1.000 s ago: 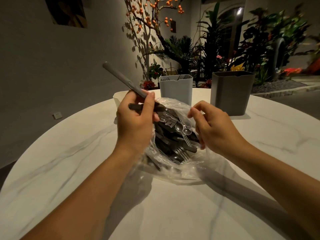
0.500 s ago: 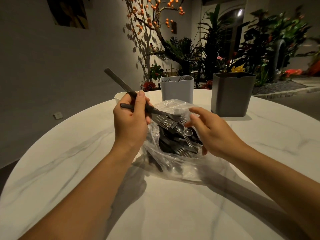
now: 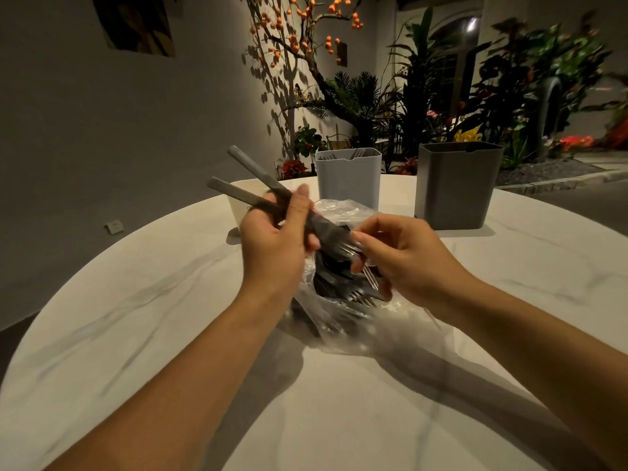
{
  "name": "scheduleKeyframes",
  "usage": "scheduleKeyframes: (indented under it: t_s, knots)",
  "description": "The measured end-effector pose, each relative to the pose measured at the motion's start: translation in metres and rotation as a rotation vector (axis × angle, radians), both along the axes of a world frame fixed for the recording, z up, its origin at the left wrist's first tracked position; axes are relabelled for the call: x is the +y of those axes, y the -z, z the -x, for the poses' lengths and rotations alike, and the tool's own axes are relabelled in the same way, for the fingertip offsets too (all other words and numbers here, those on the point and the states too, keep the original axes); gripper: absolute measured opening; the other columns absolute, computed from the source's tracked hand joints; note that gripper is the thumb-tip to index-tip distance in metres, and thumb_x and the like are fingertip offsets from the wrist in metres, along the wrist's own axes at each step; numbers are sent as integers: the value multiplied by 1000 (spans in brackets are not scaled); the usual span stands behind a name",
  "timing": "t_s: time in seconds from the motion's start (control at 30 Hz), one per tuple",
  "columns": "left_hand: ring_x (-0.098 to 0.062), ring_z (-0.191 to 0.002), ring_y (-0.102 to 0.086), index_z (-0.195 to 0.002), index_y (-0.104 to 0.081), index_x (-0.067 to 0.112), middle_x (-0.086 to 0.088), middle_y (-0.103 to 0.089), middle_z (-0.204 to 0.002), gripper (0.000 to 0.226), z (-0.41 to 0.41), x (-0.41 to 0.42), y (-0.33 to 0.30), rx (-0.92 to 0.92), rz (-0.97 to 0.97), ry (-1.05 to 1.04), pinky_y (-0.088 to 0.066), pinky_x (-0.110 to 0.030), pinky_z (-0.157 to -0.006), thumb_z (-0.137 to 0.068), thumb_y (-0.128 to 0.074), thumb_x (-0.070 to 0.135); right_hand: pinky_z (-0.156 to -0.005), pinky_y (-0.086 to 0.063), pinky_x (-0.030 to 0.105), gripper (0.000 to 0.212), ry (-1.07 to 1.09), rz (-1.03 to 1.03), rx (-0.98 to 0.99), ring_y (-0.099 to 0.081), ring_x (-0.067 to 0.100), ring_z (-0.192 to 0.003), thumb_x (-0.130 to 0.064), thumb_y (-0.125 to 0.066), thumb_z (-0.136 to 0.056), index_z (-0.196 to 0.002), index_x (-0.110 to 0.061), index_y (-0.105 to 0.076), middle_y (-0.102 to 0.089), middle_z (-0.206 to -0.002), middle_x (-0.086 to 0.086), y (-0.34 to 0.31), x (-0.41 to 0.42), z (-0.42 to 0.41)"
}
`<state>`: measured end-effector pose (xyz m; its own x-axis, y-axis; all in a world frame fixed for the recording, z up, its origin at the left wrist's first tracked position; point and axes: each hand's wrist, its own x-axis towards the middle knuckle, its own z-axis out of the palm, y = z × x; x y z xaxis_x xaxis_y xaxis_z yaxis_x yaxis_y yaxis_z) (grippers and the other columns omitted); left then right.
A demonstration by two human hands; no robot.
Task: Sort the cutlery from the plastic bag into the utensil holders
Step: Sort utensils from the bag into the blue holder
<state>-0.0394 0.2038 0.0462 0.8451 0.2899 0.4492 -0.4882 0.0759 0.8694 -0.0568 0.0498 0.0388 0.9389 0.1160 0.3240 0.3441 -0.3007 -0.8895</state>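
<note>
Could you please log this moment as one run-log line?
left hand: grips two forks | right hand: pinches fork tines | plastic bag: cutlery inside | light grey holder: some cutlery

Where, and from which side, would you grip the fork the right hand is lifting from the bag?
Grip the fork by its neck, just above the tines. The right hand pinches it there from above, and the tines point down toward the plastic bag. Its handle end is hidden among the pieces the left hand holds, so coming from above and the right looks clearest.
</note>
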Motion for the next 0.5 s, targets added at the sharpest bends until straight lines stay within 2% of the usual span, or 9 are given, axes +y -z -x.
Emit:
scheduleKeyframes:
  t_s: [0.07, 0.13, 0.2, 0.3, 0.43, 0.5]
  knots:
    - [-5, -56, -61, -84, -65, 18, 8, -68, -65, 21, 1, -6, 3, 13, -25, -5, -49, -19, -55, -95, -62, 35, -43, -48, 24, 22, -58, -99, 31, -64, 14, -57, -26, -49, -103, -100, -16, -68, -75, -76, 2, -1, 5, 4]
    - [-4, -59, -64, -82, -65, 21, 10, -70, -66, 20, 0, -8, 4, 17, -21, -30, -51, -17, -58, -93, -65, 38, -41, -46, 26, 33, -112, -242, 124, -54, 23, -54, -31, -39, -106, -112, -14, -66, -76, -82, 9, -2, 6, 5]
    - [-3, -60, -65, -81, -66, 22, 12, -70, -66, 18, 0, -8, 3, 14, -7, -30, -52, -15, -58, -90, -67, 38, -39, -42, 25, 45, -115, -309, 188, -44, 18, -48, -42, -31, -106, -120, -13, -63, -76, -84, 13, -2, 6, 5]
    - [-4, -66, -68, -82, -66, 22, 14, -69, -65, 16, 0, -8, 5, 0, -51, -34, -54, -19, -64, -91, -68, 36, -40, -42, 23, 57, -107, -306, 222, -45, 15, -49, -55, -28, -102, -115, -15, -68, -76, -85, 12, -3, 4, 4]
    - [-8, -57, -65, -86, -67, 15, 8, -68, -62, 24, 1, -7, 7, 41, -84, 13, -53, -19, -57, -93, -64, 38, -44, -46, 27, 19, -65, -155, 42, -62, 11, -58, -25, -56, -100, -105, -12, -70, -72, -77, 7, 4, 3, 2]
    - [-14, -51, -62, -84, -67, 11, -1, -68, -63, 38, 4, -6, 9, 60, -157, 115, -51, -23, -48, -98, -54, 44, -44, -45, 26, 14, -3, -176, 17, -62, 11, -58, -20, -59, -99, -105, -13, -70, -70, -73, 4, 5, 2, 0]
